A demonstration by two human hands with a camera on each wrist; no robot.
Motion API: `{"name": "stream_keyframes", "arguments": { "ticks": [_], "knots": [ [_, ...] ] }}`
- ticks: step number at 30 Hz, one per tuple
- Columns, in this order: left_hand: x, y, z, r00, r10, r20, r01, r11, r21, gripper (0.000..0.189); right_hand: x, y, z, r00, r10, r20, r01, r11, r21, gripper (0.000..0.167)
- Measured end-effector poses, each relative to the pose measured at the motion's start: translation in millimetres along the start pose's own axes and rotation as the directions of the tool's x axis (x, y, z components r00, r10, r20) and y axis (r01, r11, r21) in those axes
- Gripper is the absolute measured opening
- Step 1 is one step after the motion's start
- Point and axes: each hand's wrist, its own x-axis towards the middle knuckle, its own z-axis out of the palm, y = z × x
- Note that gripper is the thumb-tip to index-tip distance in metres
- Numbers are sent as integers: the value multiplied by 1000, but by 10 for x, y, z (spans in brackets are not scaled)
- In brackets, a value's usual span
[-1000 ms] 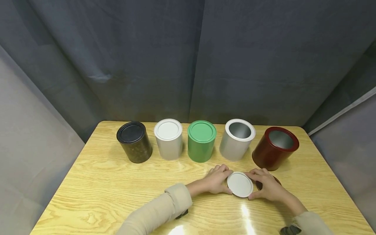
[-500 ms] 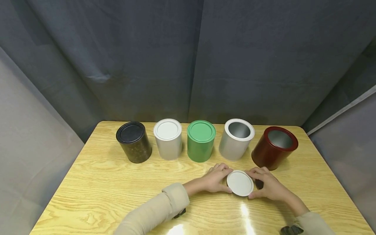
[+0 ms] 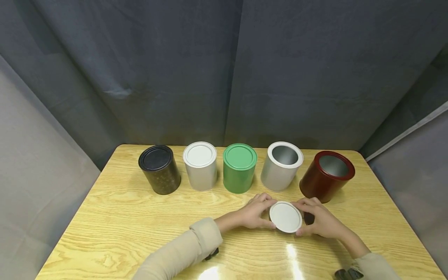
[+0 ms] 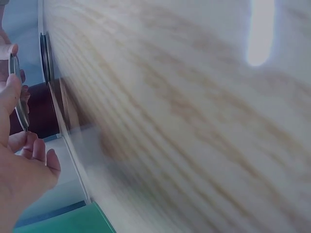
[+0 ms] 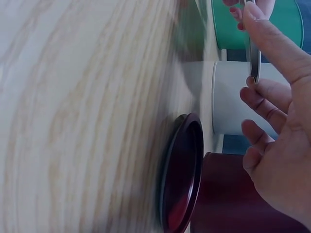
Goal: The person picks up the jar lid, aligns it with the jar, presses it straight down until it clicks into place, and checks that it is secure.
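Both hands hold a round white lid (image 3: 285, 217) by its rim, just above the wooden table (image 3: 122, 225). My left hand (image 3: 257, 213) grips its left edge and my right hand (image 3: 319, 222) its right edge. The left wrist view has the lid (image 4: 19, 99) edge-on, between thumb and fingers. It is also edge-on in the right wrist view, where my right-hand fingers (image 5: 272, 48) pinch the lid (image 5: 253, 53). A dark red lid (image 5: 182, 172) lies flat on the table under my right hand, mostly hidden in the head view (image 3: 308, 219).
Five cans stand in a row behind the hands. The black can (image 3: 159, 169), the white can (image 3: 200, 165) and the green can (image 3: 239, 168) have lids on. The silver-white can (image 3: 282, 166) and the dark red can (image 3: 327, 177) are open. Grey curtains surround the table.
The white lid has risen slightly and shifted a little toward the cans, with both hands still on its rim. The cans have not moved.
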Motion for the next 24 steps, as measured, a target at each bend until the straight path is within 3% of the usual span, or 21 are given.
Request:
{"name": "stream_keyframes", "arguments": {
  "ticks": [10, 24],
  "knots": [
    [-19, 12, -71, 999, 41, -35, -42, 999, -19, 71, 18, -64, -58, 999, -30, -25, 30, 1000, -8, 77],
    [-22, 17, -116, 997, 53, -64, -57, 997, -52, 72, 50, -112, -124, 996, -75, -49, 75, 997, -6, 73]
  ]
}}
